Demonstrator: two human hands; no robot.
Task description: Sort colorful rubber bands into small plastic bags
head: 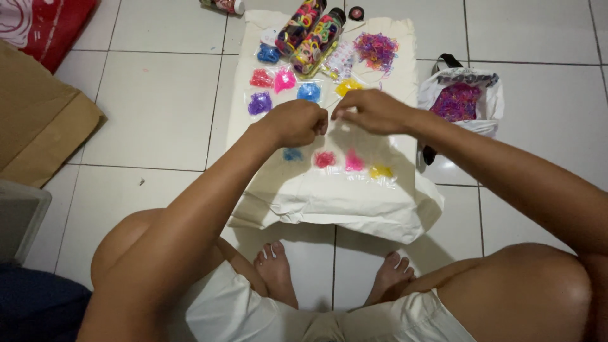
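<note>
On the white tiled floor (158,107), seen from above, we sit with our knees spread and bare feet together. At the far left we see a red cloth (54,22) in the upper corner, a brown cardboard sheet (38,120) below it, and the pale edge of a plastic bin (19,215) lower still.

Moving right, a cream cloth (291,196) lies spread across the tiles in front of our feet. On its left half sit small clear packets of tiny rubber bands: a purple packet (259,102), a red packet (261,78), a bright pink packet (284,80) and a blue packet (309,92). Two tall bottles (310,31) packed with mixed-colour bands lie at the cloth's far end.

Our left hand (297,121) is curled into a loose fist above the cloth's middle, and our right hand (373,111) pinches just beside it; between them we hold a thin clear plastic bag (354,136), hard to make out. Below the hands a row of packets (348,161) in blue, red, pink and yellow rests on the cloth. A loose heap of mixed bands (375,49) lies at the upper right of the cloth.

Farther right, on the tiles, a white plastic bag (491,104) stands open, full of purple and pink bands.
</note>
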